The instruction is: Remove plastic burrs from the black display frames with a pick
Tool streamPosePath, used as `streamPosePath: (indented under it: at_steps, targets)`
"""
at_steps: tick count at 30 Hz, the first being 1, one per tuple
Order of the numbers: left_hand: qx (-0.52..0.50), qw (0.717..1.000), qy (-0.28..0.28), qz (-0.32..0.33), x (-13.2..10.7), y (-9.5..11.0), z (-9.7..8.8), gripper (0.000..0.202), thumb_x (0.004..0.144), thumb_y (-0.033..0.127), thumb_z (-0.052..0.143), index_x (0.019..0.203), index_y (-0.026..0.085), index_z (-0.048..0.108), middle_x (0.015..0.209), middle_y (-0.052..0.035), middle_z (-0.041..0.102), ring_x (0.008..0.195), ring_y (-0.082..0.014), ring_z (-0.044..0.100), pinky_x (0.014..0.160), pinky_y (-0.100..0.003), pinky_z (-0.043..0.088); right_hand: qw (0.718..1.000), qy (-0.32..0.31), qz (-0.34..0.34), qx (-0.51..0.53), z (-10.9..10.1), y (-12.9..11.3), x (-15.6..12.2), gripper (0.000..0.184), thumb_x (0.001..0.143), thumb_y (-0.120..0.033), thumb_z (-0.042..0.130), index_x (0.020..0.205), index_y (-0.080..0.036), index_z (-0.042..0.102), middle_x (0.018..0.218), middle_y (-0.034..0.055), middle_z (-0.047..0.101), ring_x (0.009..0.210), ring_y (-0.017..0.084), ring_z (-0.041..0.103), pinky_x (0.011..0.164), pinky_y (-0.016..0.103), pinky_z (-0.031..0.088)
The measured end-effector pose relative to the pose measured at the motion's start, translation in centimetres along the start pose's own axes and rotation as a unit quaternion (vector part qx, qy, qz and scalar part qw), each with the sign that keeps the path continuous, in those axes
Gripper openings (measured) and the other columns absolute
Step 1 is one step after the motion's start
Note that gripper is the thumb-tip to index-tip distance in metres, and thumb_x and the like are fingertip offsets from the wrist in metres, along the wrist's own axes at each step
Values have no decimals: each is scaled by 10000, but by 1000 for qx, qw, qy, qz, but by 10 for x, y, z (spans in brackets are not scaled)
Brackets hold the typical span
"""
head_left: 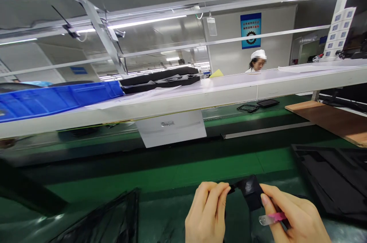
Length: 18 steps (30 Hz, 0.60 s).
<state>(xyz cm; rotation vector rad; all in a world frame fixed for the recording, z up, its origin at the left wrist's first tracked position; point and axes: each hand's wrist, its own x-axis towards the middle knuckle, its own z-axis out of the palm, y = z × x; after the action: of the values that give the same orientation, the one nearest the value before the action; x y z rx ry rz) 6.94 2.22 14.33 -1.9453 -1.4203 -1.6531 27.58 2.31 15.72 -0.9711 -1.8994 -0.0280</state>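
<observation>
"Well, what's largest?"
"The green bench (172,170), with a white shelf (229,94) running above it."
"Next?"
"A black panel (321,181) at right, beside the right hand (295,212)."
"And the fingers?"
"Left hand (206,212): fingertips pinching the narrow end of a black part (252,193). Right: thumb and forefinger pinching its wide end."
"So that part's where?"
"Between both hands. Smallest, a pink-and-clear strip (267,219) sticks out from the right hand."

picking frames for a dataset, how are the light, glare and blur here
All in the head view: tube light looks blown out; green work surface has small glare spots at lower left; blue bin looks slightly smeared; held black part shows a faint sheen.
</observation>
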Motion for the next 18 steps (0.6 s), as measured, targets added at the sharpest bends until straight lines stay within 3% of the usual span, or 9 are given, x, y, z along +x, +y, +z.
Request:
streamPosePath:
  at_steps: [4,8,10,12,15,18]
  targets:
    - [-13,997,-5,-81,6,-1,-6,181,1092,257,558,963,252,685,998,-39,679,881,-176,682,775,-258,528,1000,-15,-10,7,-4,5,1,212,1112,-240,505,1178,-212,704,794,9,758,615,163,753,578,220,599]
    - [-158,978,10,-139,5,16,-4,250,1113,344,534,911,246,645,1171,-74,708,1104,-225,687,944,-317,535,1000,-26,-8,10,0,7,1,211,1114,-237,503,1178,-215,703,794,12,757,623,169,759,588,225,609]
    - [-273,951,12,-144,3,26,1,263,1123,391,513,930,250,622,1036,-54,718,1009,-221,703,917,-330,557,999,-29,-12,9,3,8,0,211,1112,-232,506,1200,-213,698,789,6,753,627,165,762,596,221,614]
    - [-333,931,8,-147,3,32,4,262,1125,407,510,944,250,616,863,-16,660,826,-188,669,789,-291,548,999,-30,-18,11,4,9,-1,208,1109,-227,516,1219,-211,691,807,6,763,640,162,770,599,215,614]
    - [-267,950,1,-160,6,28,-1,278,1109,381,560,883,232,623,786,0,590,703,-150,578,670,-253,477,999,-24,-24,7,2,12,-2,184,1109,-243,535,1204,-218,691,843,13,784,671,166,787,610,210,618]
    - [-155,980,1,-128,9,13,-10,224,1084,304,609,885,231,680,818,-12,632,725,-154,604,678,-257,494,1000,-4,-23,8,1,12,-2,170,1115,-278,545,1195,-235,689,861,8,790,668,168,789,594,213,612]
